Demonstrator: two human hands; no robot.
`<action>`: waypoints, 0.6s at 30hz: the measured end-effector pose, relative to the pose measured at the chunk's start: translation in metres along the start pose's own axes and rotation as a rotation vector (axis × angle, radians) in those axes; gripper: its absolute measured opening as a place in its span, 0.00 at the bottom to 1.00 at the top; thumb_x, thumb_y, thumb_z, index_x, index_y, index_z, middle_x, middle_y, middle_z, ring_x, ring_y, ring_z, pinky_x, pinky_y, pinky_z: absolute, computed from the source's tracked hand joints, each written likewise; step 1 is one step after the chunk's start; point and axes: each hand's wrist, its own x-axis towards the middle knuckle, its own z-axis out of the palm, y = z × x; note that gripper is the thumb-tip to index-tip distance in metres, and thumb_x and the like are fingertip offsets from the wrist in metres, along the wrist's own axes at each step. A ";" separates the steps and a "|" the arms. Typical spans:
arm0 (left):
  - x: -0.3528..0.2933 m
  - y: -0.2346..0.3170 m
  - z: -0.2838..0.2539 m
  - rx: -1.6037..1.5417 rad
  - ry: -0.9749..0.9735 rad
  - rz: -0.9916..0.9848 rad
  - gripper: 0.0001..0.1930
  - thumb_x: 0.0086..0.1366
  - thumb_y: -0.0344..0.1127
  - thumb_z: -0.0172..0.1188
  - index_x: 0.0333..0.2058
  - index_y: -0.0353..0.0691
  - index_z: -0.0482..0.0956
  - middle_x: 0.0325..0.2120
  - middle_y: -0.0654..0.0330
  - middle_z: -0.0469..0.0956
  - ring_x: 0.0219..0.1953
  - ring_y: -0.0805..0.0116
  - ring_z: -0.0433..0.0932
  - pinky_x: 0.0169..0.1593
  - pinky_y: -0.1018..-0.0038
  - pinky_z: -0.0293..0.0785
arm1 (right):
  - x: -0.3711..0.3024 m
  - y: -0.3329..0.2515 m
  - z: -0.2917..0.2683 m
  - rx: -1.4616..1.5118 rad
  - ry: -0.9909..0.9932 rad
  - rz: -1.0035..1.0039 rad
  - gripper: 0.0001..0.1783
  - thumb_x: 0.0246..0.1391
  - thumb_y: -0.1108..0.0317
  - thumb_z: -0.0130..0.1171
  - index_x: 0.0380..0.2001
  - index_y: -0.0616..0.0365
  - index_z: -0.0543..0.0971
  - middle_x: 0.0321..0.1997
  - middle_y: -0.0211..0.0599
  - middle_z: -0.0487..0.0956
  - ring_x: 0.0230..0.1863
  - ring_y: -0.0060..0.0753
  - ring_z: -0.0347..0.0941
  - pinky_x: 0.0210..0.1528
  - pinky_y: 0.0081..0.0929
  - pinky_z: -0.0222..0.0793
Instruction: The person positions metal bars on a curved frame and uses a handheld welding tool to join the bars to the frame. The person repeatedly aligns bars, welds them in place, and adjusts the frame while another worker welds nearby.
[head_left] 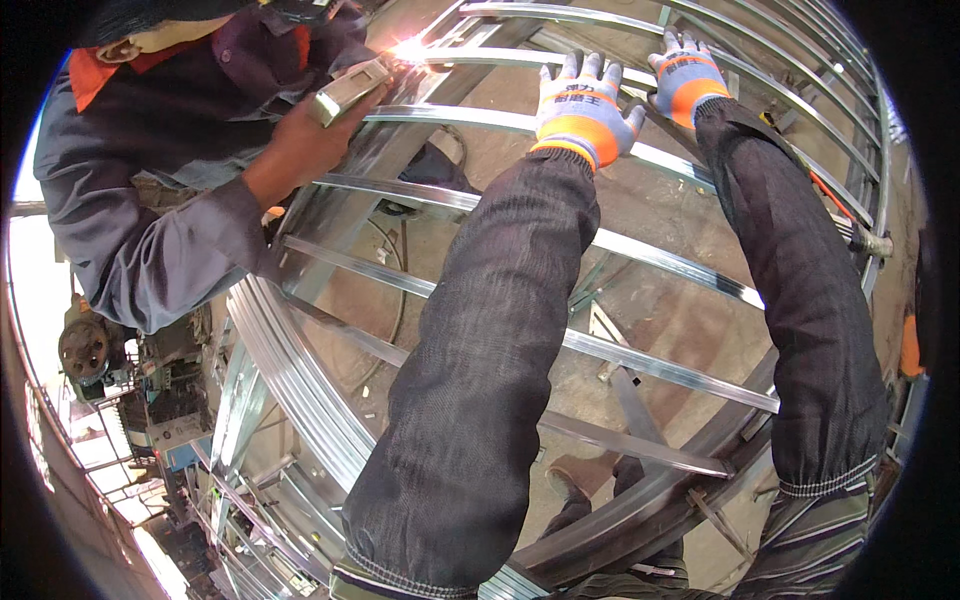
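Observation:
Both my hands wear grey and white gloves with orange cuffs, and dark mesh sleeves cover my arms. My left hand [585, 105] lies palm down across a shiny metal bar [490, 56], its fingers stretched and spread. To its right, my right hand [690, 78] reaches out flat with fingers apart, at another bar [590, 17] farther off. Whether its palm presses on the metal cannot be seen. The bars form a large slatted frame. A co-worker's hand [300, 150] holds a silver rectangular piece [350, 92] beside a bright welding glow [408, 48].
The co-worker [150, 210] leans in from the left. Several stacked metal strips [300, 350] lie at the lower left, near dark machinery [90, 350]. A thick curved dark beam [640, 500] crosses near my feet. A cable [403, 290] hangs below the bars.

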 end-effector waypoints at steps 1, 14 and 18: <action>0.000 0.000 -0.001 0.002 -0.012 -0.001 0.39 0.70 0.63 0.49 0.73 0.51 0.60 0.76 0.59 0.54 0.78 0.57 0.49 0.76 0.52 0.46 | 0.001 0.000 0.001 0.015 -0.028 0.008 0.34 0.53 0.47 0.64 0.61 0.51 0.77 0.76 0.57 0.61 0.74 0.58 0.60 0.74 0.54 0.56; 0.001 -0.001 0.001 0.006 -0.005 0.000 0.39 0.69 0.61 0.51 0.73 0.51 0.59 0.75 0.58 0.56 0.77 0.56 0.50 0.76 0.53 0.46 | -0.001 0.001 0.002 -0.002 0.003 -0.003 0.33 0.53 0.47 0.64 0.60 0.51 0.78 0.75 0.59 0.62 0.74 0.59 0.59 0.75 0.54 0.53; 0.001 -0.002 0.000 -0.014 -0.018 0.006 0.39 0.68 0.60 0.52 0.73 0.51 0.59 0.74 0.57 0.57 0.77 0.54 0.51 0.76 0.52 0.46 | 0.000 0.002 0.001 0.050 -0.023 0.001 0.34 0.49 0.50 0.69 0.59 0.49 0.78 0.77 0.62 0.56 0.76 0.64 0.55 0.76 0.52 0.53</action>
